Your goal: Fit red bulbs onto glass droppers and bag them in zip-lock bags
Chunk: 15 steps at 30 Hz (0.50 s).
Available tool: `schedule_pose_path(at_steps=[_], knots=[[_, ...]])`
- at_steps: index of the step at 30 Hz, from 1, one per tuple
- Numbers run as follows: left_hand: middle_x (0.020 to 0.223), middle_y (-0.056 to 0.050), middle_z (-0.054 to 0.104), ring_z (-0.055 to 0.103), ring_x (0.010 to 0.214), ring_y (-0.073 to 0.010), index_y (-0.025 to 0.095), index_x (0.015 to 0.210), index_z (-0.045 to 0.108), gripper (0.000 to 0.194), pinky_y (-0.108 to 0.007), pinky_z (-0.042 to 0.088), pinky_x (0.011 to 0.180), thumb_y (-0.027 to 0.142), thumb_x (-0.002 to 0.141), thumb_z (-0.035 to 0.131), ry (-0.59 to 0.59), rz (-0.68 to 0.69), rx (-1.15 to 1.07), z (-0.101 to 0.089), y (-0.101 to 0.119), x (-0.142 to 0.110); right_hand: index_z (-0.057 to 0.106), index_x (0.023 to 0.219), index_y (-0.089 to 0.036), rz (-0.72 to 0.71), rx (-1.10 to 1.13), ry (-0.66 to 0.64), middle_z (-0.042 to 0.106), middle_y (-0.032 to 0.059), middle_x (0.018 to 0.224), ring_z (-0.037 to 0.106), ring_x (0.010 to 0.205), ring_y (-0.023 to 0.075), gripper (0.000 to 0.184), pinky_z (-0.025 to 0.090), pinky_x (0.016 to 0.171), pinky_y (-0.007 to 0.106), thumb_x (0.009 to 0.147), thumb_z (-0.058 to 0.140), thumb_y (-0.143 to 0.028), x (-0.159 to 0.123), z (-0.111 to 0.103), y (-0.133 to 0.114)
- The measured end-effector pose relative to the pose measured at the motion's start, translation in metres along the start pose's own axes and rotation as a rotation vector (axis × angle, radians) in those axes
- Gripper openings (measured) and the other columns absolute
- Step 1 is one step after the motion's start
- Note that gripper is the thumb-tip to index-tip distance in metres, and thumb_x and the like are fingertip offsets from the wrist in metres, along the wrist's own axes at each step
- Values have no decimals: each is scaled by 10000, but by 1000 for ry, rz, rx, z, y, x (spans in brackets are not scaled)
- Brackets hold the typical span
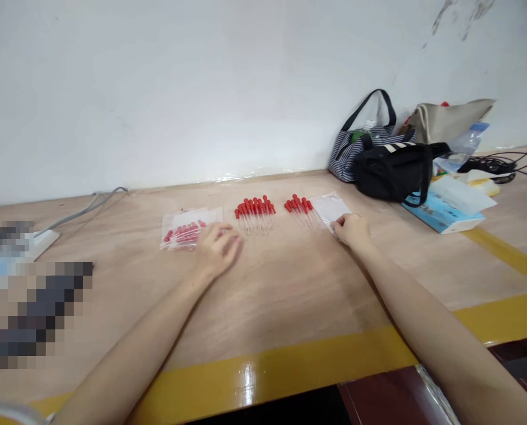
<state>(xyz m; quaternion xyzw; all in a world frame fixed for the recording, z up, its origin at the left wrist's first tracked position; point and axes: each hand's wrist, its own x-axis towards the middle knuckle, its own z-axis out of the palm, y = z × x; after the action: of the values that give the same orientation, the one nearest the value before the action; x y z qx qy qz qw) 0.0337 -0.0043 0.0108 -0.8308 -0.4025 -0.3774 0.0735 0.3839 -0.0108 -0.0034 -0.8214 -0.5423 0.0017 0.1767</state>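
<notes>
Red-capped glass droppers (257, 213) lie side by side in a cluster at the middle of the table. A smaller group of the same droppers (299, 206) lies just to the right. Beside it is a clear plastic bag (330, 208), its lower right edge pinched by my right hand (353, 231). My left hand (219, 247) hovers or rests left of the bigger cluster, fingers loosely curled and apart, with nothing visible in them. Close behind it lies another clear bag (187, 227) with several red-capped droppers inside.
A striped handbag (343, 154), a black bag (391, 171) and a blue tissue pack (449, 209) stand at the back right, with black cables (497, 165) beyond. A grey cable (90, 206) runs along the left. Yellow tape (281, 366) lines the table's front edge.
</notes>
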Motion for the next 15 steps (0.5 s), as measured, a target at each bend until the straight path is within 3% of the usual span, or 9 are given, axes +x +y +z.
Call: schedule_pose_path(at_steps=[3,7,10,12,15], knots=[[1021,-68,566,512,981,-213,213,854,646,141,-398,402,867,258,791,528,-177,99,-160,11,27,-12,677,829,-103,12,-75,-25,641,193,880,591,862,283,296,418,705,353,782,456,-293,4,6,1],[1033,-73,548,512,990,-200,207,869,641,149,-377,422,858,244,805,511,-206,100,-232,13,33,-16,647,884,-66,-57,-157,43,613,231,929,554,917,317,319,389,745,408,812,413,-271,2,9,3],[1031,-72,547,510,997,-197,205,876,635,145,-371,426,865,240,808,512,-194,106,-228,12,30,-14,617,881,-85,-91,-109,193,597,208,948,516,938,322,292,364,761,438,828,401,-273,-4,1,4],[1026,-69,554,516,986,-196,208,921,623,159,-378,422,875,244,803,523,-142,110,-217,11,30,-13,598,860,-102,-225,-45,284,586,183,953,492,948,306,263,354,772,428,839,398,-273,-11,-7,0],[1013,-66,565,523,974,-197,211,1003,593,219,-392,404,901,248,793,546,21,96,-202,5,30,-9,568,834,-134,-654,81,233,577,138,964,480,936,252,189,347,792,381,841,419,-250,-28,-17,-16]])
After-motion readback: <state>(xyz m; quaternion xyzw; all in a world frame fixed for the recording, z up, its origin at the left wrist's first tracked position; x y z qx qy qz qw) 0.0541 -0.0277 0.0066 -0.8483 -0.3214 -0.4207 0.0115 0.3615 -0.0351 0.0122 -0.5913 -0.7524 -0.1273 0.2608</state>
